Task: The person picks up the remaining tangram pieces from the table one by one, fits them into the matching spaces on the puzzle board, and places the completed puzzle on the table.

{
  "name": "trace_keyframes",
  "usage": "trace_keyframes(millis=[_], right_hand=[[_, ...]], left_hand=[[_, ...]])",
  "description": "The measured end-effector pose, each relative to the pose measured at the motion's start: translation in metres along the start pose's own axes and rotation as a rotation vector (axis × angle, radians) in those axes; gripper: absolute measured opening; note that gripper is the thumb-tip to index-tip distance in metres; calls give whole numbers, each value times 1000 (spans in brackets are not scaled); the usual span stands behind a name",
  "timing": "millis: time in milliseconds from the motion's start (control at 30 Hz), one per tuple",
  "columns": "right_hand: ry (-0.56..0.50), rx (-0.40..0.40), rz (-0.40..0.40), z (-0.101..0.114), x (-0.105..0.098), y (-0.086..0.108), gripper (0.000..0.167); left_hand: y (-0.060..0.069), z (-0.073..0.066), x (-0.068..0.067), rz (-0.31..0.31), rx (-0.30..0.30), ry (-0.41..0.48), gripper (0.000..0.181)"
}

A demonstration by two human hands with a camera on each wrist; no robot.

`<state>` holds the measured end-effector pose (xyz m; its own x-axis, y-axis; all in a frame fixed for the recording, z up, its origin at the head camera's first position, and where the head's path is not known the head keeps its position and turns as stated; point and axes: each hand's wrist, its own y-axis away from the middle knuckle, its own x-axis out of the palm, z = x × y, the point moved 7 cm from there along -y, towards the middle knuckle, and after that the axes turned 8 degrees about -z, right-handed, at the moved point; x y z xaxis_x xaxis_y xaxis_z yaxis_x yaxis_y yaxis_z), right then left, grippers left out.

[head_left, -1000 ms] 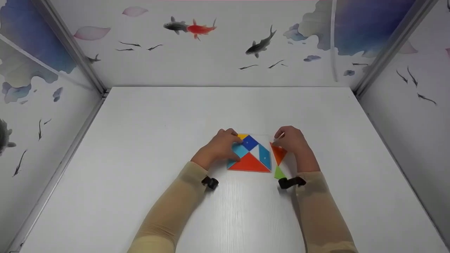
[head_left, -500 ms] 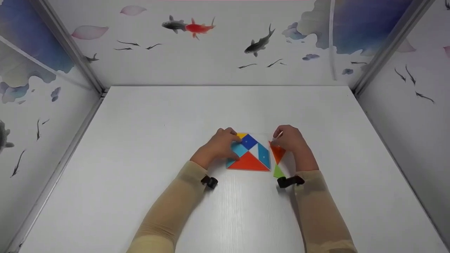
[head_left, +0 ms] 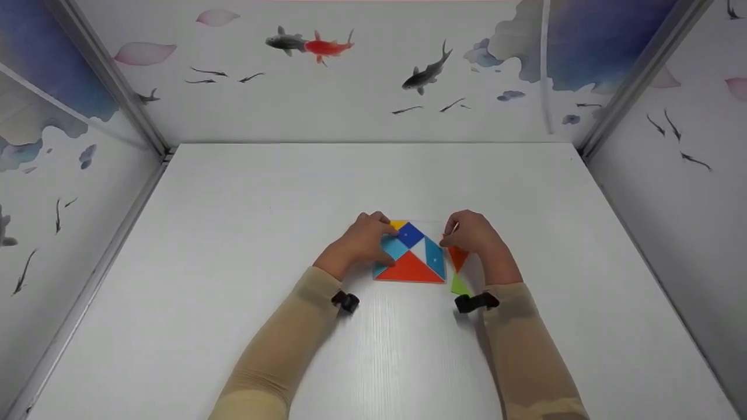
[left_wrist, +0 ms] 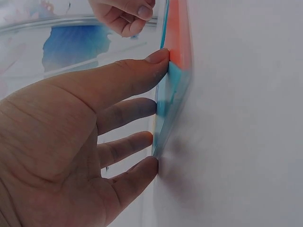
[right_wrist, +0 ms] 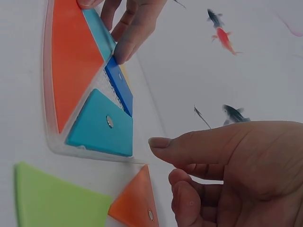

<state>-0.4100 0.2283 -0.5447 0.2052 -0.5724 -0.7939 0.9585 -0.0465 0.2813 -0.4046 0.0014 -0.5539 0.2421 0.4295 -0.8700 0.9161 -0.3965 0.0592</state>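
Observation:
A tangram sits in a shallow clear tray [right_wrist: 49, 94] on the table. In it lie a large red triangle [head_left: 409, 268], a blue square [head_left: 410, 235], a teal parallelogram [right_wrist: 97, 135], a light blue piece [head_left: 394, 247] and a partly hidden yellow piece [head_left: 398, 224]. My left hand [left_wrist: 71, 127] rests its thumb and extended fingertips on the pieces along the tray's left side. Beside the opposite side, my right hand [head_left: 474, 236] hovers with thumb extended and fingers loosely bent, nothing between them. Below it lies an orange triangle [right_wrist: 135, 198], partly covered in the head view.
A lime green piece [head_left: 459, 284] touches the orange triangle's near corner, outside the tray. White table [head_left: 292, 186] surrounds the puzzle. Walls printed with fish [head_left: 328, 46] enclose the table at the back and both sides.
My right hand has shifted slightly left toward the tray, covering the orange triangle's upper tip in the head view. The left hand stays in place on the pieces. The head view has drifted a little.

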Motion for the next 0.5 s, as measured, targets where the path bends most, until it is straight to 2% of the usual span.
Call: trace_keyframes(millis=[333,500], right_hand=[[-29,-1,48,-3,-5,13,20],[-16,-40,75,-5,-7,21,20]], left_hand=[[2,-4,-2,-2,10,12,61],[3,-3,-3,1,12,1,61]])
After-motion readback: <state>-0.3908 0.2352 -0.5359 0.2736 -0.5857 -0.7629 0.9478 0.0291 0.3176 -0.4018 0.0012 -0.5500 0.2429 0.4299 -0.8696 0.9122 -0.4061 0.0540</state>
